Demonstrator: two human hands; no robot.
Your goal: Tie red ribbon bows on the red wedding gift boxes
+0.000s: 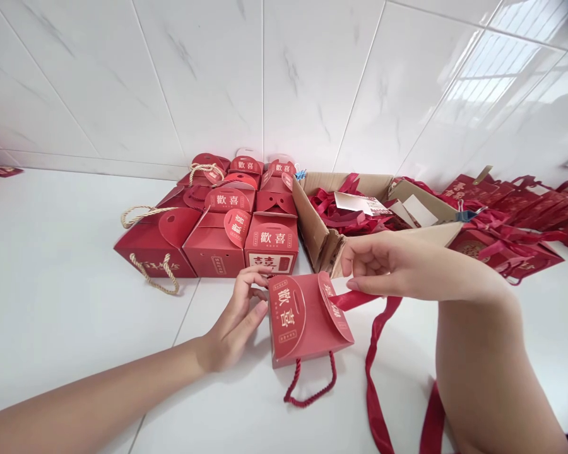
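Observation:
A small red gift box with white characters lies on its side on the white floor in front of me. My left hand touches its left end with curled fingers. My right hand pinches a red ribbon right at the box's top flap; the ribbon trails down across the floor toward me. A red rope handle loops out below the box.
Several finished red gift boxes with rope handles stand grouped against the white tiled wall. An open cardboard carton holds red ribbons and cards. Flat red boxes are piled at the right.

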